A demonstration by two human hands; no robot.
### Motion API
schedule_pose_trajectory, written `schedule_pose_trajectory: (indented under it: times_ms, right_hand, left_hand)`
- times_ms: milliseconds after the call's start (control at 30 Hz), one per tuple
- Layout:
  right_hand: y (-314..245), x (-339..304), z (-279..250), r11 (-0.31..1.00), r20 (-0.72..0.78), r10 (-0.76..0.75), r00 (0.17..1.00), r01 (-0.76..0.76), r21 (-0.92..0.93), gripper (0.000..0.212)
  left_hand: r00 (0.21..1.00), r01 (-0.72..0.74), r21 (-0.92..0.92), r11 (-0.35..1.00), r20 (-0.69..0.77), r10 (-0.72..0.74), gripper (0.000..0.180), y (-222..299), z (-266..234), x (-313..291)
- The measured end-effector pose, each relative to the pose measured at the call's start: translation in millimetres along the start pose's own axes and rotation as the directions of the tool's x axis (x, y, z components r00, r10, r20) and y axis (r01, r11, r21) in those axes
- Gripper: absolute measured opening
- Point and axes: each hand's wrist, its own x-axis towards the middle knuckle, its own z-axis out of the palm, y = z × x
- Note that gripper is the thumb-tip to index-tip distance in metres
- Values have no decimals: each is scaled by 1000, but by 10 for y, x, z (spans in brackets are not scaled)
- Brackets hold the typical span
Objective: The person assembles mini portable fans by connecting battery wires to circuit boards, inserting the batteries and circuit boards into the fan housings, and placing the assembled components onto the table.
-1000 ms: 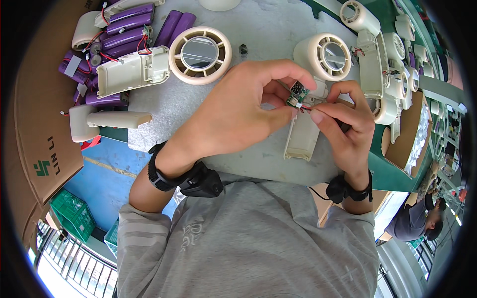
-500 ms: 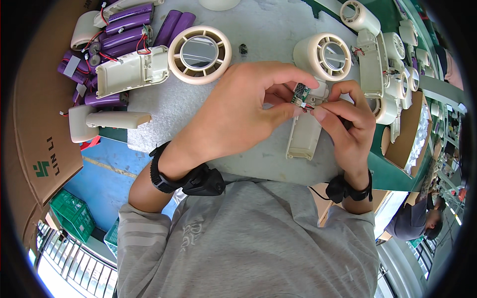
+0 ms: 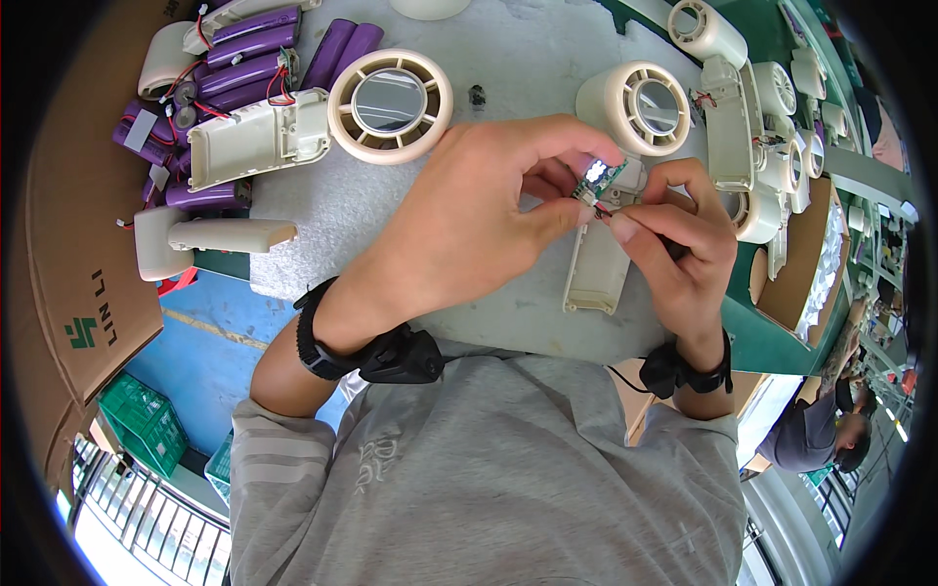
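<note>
A small green circuit board (image 3: pixel 603 180) with a lit white display is pinched between the thumb and fingers of my left hand (image 3: pixel 489 195). Just below it, my right hand (image 3: pixel 684 230) grips thin red and black wires (image 3: pixel 604 212), which meet a small white plug at the board's edge. Whether the plug is fully seated is too small to tell. Under both hands lies a cream fan housing, its open handle shell (image 3: pixel 597 269) pointing toward me and its round, grilled head (image 3: pixel 640 107) on the far side. My fingers hide part of the joint between them.
To the left lie another cream fan housing (image 3: pixel 391 103), a handle cover (image 3: pixel 233 234) and a heap of purple battery cells (image 3: pixel 256 44) with red wires. More fan housings (image 3: pixel 728 122) line the right side, beside a cardboard box (image 3: pixel 806 259). A person (image 3: pixel 816 435) is at far right.
The board has tilted slightly in my left hand, and its display, dark before, is now lit white. Both hands have barely shifted.
</note>
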Motion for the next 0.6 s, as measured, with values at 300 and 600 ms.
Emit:
schedule_pose_trajectory:
  times_ms: [300, 600]
  right_hand:
    - [41, 12, -39, 982, 90, -125, 988, 136, -128, 12]
    - [-67, 26, 48, 984, -51, -6, 999, -4, -176, 36]
  left_hand:
    - [979, -199, 143, 970, -2, 201, 42, -67, 2, 1]
    - [954, -287, 267, 920, -12, 301, 44, -85, 21, 0]
